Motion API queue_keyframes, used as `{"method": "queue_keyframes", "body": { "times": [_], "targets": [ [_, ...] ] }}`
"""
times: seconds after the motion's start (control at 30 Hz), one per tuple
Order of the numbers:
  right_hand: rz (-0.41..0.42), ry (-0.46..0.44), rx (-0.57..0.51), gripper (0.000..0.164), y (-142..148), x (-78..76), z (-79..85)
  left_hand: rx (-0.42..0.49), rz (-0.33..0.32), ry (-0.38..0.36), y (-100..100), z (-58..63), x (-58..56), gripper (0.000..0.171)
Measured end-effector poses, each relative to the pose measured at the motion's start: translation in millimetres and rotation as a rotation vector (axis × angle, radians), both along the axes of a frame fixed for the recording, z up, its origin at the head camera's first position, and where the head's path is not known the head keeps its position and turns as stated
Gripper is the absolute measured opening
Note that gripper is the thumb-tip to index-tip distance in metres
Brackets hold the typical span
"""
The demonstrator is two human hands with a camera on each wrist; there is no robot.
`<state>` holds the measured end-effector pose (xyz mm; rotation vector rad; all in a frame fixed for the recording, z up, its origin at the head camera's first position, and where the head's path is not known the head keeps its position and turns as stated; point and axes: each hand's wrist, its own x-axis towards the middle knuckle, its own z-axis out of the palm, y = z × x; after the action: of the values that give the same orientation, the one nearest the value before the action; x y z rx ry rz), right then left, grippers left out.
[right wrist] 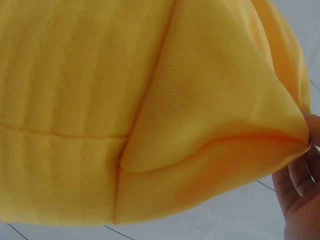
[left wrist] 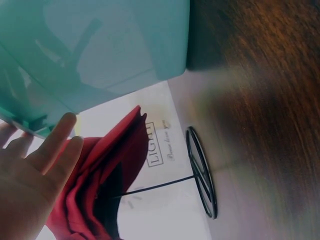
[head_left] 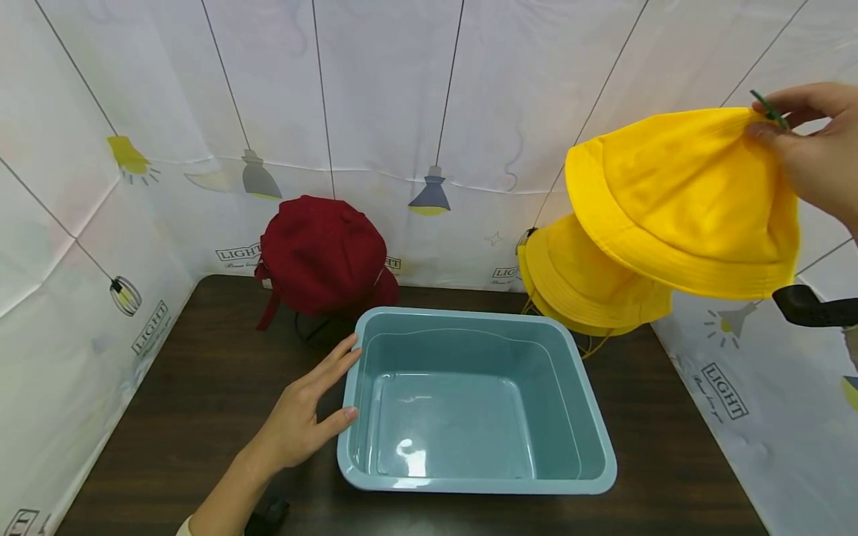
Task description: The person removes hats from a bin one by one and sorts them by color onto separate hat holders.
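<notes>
My right hand pinches a yellow bucket hat at the top of its crown, beside a short green stem. The hat hangs raised, brim downward, at the right; its cloth fills most of the right wrist view. Partly hidden behind it, a second yellow bucket hat sits at the back right, with thin yellow cords below. Fairly straight fingers of my left hand touch the left rim of a blue-green plastic basin. Nothing lies inside the basin.
A dark red cap sits at the back left on a black wire stand. White sheeting with printed lamps walls the dark wooden table. A black curved object juts in at the right edge.
</notes>
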<state>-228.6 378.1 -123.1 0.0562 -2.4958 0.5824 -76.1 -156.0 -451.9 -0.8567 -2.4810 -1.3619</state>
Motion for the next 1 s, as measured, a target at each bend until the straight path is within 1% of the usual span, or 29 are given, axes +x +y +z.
{"method": "queue_keyframes", "body": {
  "times": [0.2,0.27,0.3,0.33,0.43,0.53,0.7,0.77,0.9,1.0],
  "targets": [
    [-0.094,0.068,0.049,0.037,3,-4.0,0.5,0.004,0.001,0.007,0,-0.1,0.3,0.073],
    [-0.128,0.079,0.060,0.038,3,-4.8,2.1,0.000,0.003,0.011,0,-0.7,0.2,0.072],
    [-0.128,0.077,0.059,0.038,4,-5.4,2.4,0.002,0.004,0.012,0,-0.7,0.2,0.072],
    [-0.122,0.077,0.057,0.037,4,-6.0,2.4,0.004,0.004,0.013,0,-0.8,0.1,0.072],
    [-0.066,0.065,0.047,0.036,4,-8.0,-1.2,0.001,0.008,0.016,0,-0.8,-0.3,0.072],
    [-0.028,0.027,0.058,0.035,3,-8.7,-8.8,0.003,0.010,0.012,1,-0.1,-0.4,0.072],
    [-0.033,-0.092,0.146,0.037,0,-8.6,-20.7,0.007,0.008,0.006,1,0.2,-0.4,0.072],
    [-0.016,-0.116,0.163,0.036,0,-9.6,-25.5,0.010,0.006,0.005,0,-0.1,-0.4,0.072],
    [0.033,-0.126,0.164,0.033,0,-13.2,-35.4,0.011,0.005,0.005,0,-0.8,-0.7,0.073],
    [0.041,-0.142,0.176,0.032,2,-16.1,-42.3,0.015,0.004,0.008,0,-1.0,-1.3,0.073]
  ]
}}
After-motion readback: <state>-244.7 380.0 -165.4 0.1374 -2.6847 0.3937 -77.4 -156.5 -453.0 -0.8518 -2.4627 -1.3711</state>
